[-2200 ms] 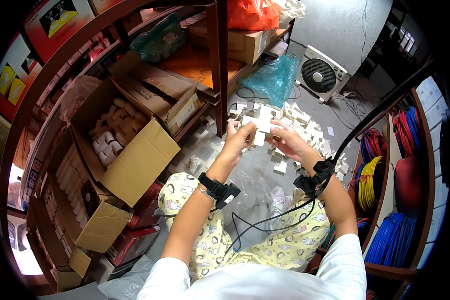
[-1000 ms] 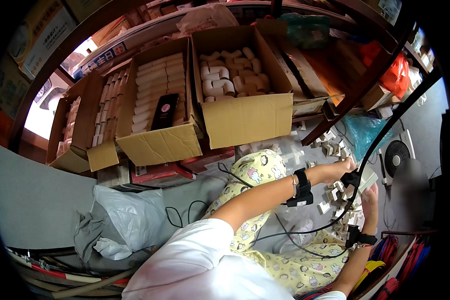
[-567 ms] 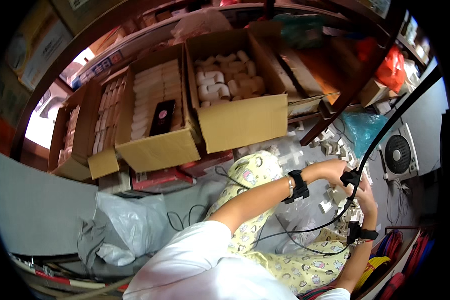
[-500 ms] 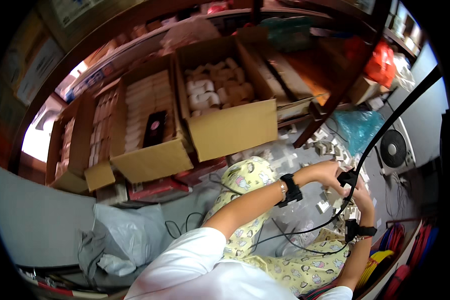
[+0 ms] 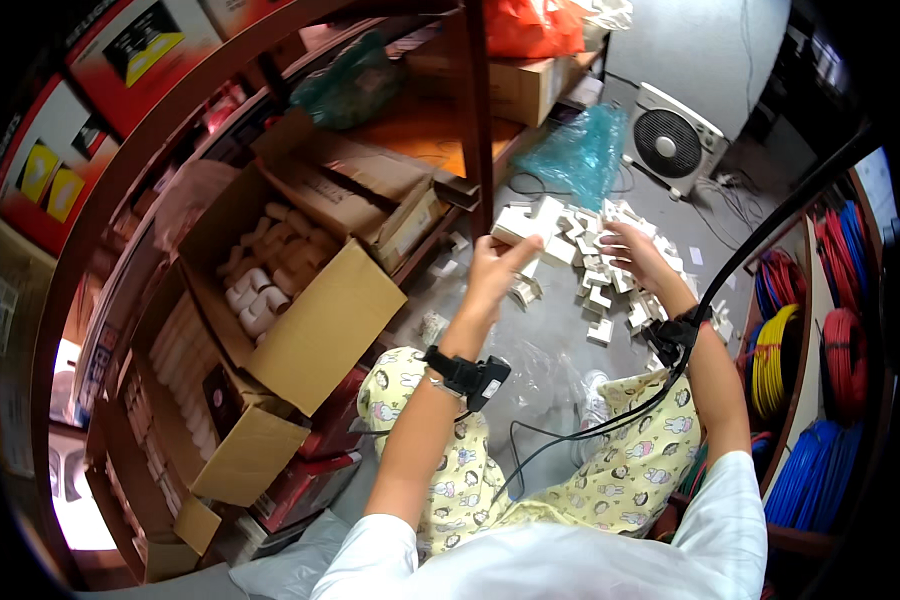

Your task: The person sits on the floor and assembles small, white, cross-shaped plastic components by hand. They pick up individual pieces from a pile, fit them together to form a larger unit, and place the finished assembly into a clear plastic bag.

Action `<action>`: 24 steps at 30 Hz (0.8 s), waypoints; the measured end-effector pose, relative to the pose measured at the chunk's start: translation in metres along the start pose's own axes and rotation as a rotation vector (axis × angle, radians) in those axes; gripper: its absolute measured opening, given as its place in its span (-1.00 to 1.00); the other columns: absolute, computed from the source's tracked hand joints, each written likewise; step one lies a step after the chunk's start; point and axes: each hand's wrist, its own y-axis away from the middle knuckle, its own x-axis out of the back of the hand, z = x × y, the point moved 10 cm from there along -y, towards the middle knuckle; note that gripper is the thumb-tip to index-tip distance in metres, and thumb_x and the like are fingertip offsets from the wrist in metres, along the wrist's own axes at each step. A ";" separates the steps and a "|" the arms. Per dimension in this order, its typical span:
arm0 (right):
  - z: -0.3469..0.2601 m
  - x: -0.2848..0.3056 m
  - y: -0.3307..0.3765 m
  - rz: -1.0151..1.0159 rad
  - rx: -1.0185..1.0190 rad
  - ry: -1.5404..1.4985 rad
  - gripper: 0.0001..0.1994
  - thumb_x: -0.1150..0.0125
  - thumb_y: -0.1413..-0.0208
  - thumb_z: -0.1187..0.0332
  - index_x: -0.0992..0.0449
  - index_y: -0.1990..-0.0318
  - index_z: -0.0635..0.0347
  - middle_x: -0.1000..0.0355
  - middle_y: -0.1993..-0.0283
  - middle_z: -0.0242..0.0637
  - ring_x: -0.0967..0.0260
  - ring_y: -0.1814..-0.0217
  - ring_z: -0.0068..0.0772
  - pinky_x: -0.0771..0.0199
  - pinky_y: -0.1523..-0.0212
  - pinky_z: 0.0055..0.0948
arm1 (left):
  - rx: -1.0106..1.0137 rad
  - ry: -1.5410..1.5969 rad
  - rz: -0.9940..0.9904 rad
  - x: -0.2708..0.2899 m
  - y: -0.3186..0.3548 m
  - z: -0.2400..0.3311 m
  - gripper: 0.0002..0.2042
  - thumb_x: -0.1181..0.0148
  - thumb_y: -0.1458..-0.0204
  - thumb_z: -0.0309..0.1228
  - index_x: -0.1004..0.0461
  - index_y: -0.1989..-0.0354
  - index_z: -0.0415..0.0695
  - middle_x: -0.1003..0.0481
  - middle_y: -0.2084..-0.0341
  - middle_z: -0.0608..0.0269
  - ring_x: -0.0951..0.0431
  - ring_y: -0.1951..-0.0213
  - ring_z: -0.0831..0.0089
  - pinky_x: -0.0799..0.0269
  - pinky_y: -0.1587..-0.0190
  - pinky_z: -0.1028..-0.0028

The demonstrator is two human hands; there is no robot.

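Note:
My left hand (image 5: 497, 272) is closed around white angular plastic fittings (image 5: 517, 226), thumb on the near side. They look like L-shaped corner pieces, and I cannot tell how many are in the grip. To its right, my right hand (image 5: 642, 258) reaches over a heap of similar white fittings (image 5: 597, 278) on the floor. Its fingers are apart and bent a little, with nothing visibly held. The fingertips hang just over the heap; whether they touch a piece cannot be made out. Both wrists wear black straps with small boxes.
Cardboard boxes (image 5: 335, 330) of white cylindrical pieces stand at left beside a rack post (image 5: 477, 120). A teal plastic bag (image 5: 578, 155) and a box fan (image 5: 670, 140) lie beyond the heap. Coiled wires (image 5: 815, 470) fill shelves at right. A black cable (image 5: 770, 225) crosses the view.
The view has turned right, toward the heap and fan. My hands were close together and are now apart, the left holding white fittings, the right over the heap.

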 end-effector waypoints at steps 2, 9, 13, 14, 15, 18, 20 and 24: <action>0.035 0.009 -0.022 0.032 -0.089 0.104 -0.62 -0.02 -0.14 0.07 -0.34 0.05 0.16 -0.37 0.16 -0.31 -0.32 0.17 -0.52 -0.30 0.16 -0.51 | 0.026 0.117 -0.001 0.004 -0.007 -0.003 -0.56 -0.37 0.10 -0.24 -0.41 0.13 -0.27 -0.50 0.26 0.23 -0.48 0.19 0.53 -0.35 0.09 0.54; 0.120 -0.056 -0.082 -0.236 -0.112 0.779 -0.58 -0.10 -0.02 0.12 -0.47 0.02 0.18 -0.38 -0.05 -0.18 -0.34 -0.02 -0.14 -0.37 0.07 -0.27 | 0.084 0.201 0.062 0.025 -0.005 0.001 -0.48 -0.31 0.05 -0.18 -0.33 0.00 -0.26 -0.43 0.17 0.25 -0.43 0.15 0.52 -0.34 0.12 0.49; 0.175 -0.077 -0.131 -0.205 0.042 1.013 -0.60 -0.14 0.04 0.16 -0.50 0.03 0.13 -0.39 -0.03 -0.04 -0.28 -0.11 0.00 -0.35 -0.03 -0.23 | 0.116 0.205 0.052 0.023 -0.005 0.009 -0.47 -0.31 0.05 -0.18 -0.32 0.00 -0.26 -0.43 0.17 0.25 -0.43 0.15 0.51 -0.33 0.10 0.50; 0.186 -0.084 -0.141 -0.175 0.094 1.043 -0.60 -0.15 0.05 0.18 -0.50 0.04 0.11 -0.41 0.01 -0.01 -0.27 -0.11 -0.01 -0.34 -0.05 -0.22 | 0.115 0.196 0.058 0.026 -0.005 0.011 -0.48 -0.31 0.05 -0.18 -0.32 0.01 -0.27 -0.43 0.17 0.23 -0.43 0.14 0.51 -0.33 0.09 0.50; 0.196 -0.086 -0.150 -0.105 0.137 1.050 -0.61 -0.16 0.06 0.19 -0.51 0.05 0.10 -0.42 0.04 0.01 -0.29 -0.07 0.01 -0.34 -0.04 -0.21 | 0.119 0.202 0.075 0.028 -0.003 0.015 -0.48 -0.31 0.04 -0.19 -0.32 0.00 -0.27 -0.43 0.17 0.22 -0.43 0.14 0.50 -0.33 0.08 0.50; 0.222 -0.092 -0.158 0.144 0.318 1.061 -0.68 -0.16 0.09 0.25 -0.54 0.13 0.09 -0.45 0.24 0.09 -0.39 0.18 0.05 -0.38 0.04 -0.15 | 0.108 0.219 0.133 0.035 -0.001 0.022 -0.48 -0.31 0.04 -0.21 -0.32 0.00 -0.30 -0.44 0.16 0.19 -0.44 0.12 0.48 -0.32 0.04 0.49; 0.267 -0.063 -0.183 0.164 0.242 1.044 -0.69 -0.09 0.07 0.36 -0.45 0.11 0.16 -0.40 0.18 0.11 -0.33 0.10 0.14 -0.38 0.09 -0.09 | 0.150 0.232 0.070 0.019 -0.001 0.023 -0.45 -0.31 0.04 -0.23 -0.29 -0.04 -0.31 -0.43 0.13 0.15 -0.43 0.08 0.47 -0.30 0.00 0.49; 0.251 -0.066 -0.191 0.356 0.238 0.766 -0.72 0.04 0.02 0.48 -0.33 0.10 0.29 -0.42 0.26 0.11 -0.36 0.18 0.18 -0.36 0.15 0.00 | 0.171 0.218 0.077 0.029 0.001 0.014 -0.43 -0.31 0.03 -0.27 -0.23 -0.09 -0.29 -0.39 0.06 0.16 -0.39 0.03 0.46 -0.23 -0.09 0.49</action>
